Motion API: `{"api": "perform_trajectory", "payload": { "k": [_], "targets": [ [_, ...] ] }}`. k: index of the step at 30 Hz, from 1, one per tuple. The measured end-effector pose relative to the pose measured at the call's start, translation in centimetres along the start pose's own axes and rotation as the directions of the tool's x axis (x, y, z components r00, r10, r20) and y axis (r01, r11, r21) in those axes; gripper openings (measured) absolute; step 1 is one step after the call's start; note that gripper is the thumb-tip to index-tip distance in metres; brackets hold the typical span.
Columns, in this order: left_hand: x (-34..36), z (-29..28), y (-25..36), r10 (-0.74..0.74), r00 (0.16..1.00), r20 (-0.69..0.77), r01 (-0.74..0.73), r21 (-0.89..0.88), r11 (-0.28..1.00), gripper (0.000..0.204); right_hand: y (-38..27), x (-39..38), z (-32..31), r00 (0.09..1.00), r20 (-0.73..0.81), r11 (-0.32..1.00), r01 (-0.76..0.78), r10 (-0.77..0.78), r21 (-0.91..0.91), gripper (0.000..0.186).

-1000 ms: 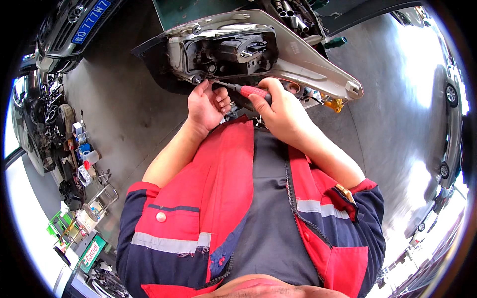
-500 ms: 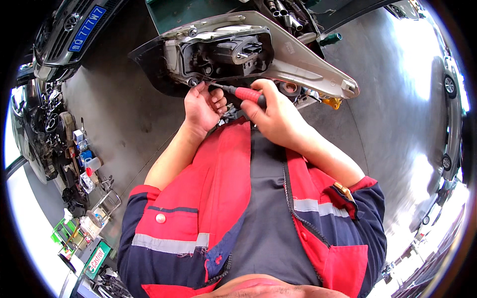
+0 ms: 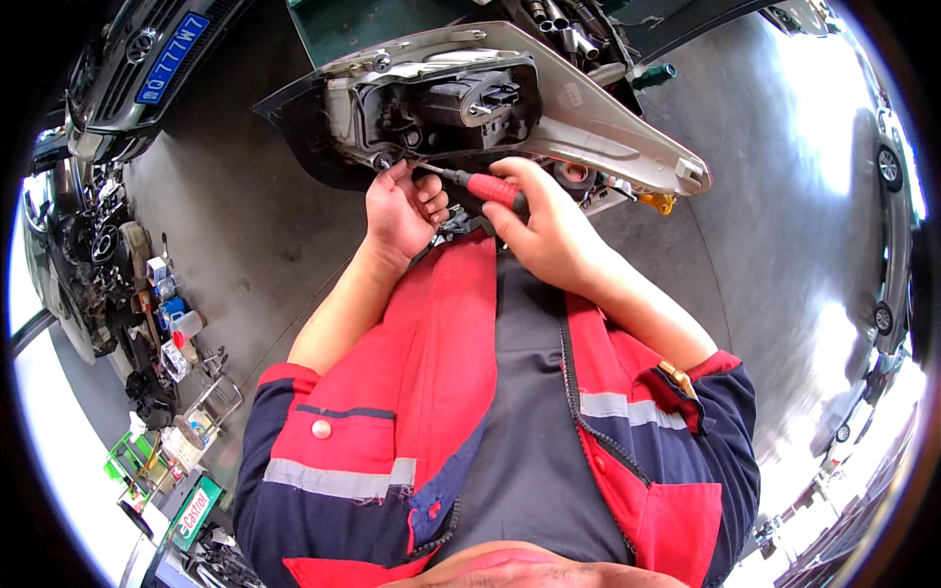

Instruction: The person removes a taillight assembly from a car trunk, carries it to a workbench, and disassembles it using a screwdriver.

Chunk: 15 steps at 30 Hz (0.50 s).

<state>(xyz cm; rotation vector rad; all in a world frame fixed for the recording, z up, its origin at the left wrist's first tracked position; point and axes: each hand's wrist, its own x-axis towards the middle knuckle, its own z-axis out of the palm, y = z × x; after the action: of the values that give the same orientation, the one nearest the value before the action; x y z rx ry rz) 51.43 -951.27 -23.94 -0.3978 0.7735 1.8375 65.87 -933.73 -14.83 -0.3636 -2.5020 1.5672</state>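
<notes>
A car lamp unit [image 3: 578, 122] lies with its back side up, its open housing showing a dark round motor-like part [image 3: 456, 101] and a connector. My right hand [image 3: 549, 225] is wrapped round the red and black handle of a screwdriver [image 3: 495, 190]. The thin shaft points left, toward the lamp's near edge. At the shaft's tip my left hand [image 3: 402, 211] has its fingers curled, with thumb and index fingertip close together against that edge. Whatever they pinch there is hidden. A dark round fitting [image 3: 382, 162] sits just beside the left fingertips.
Behind the lamp are a green tray [image 3: 343, 34] and several metal sockets [image 3: 559, 24]. A roll of tape [image 3: 575, 174] and a yellow piece [image 3: 659, 203] lie under its near right edge. A parked car [image 3: 137, 78] stands far left; bottles and parts line the left wall.
</notes>
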Motion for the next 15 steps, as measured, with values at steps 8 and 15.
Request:
{"api": "perform_trajectory", "payload": {
  "k": [8,15],
  "targets": [
    [0.1,-0.3,0.3,0.004,1.000,-0.014,-0.004,0.008,1.000,0.021,0.0,0.3,0.2,0.987,-0.043,0.987,0.153,-0.155,-0.045,0.027],
    [0.6,-0.6,0.1,0.004,1.000,-0.002,-0.004,-0.017,1.000,0.024,0.9,0.6,-0.3,0.958,0.071,0.958,0.283,-0.278,-0.057,0.029]
  ]
}}
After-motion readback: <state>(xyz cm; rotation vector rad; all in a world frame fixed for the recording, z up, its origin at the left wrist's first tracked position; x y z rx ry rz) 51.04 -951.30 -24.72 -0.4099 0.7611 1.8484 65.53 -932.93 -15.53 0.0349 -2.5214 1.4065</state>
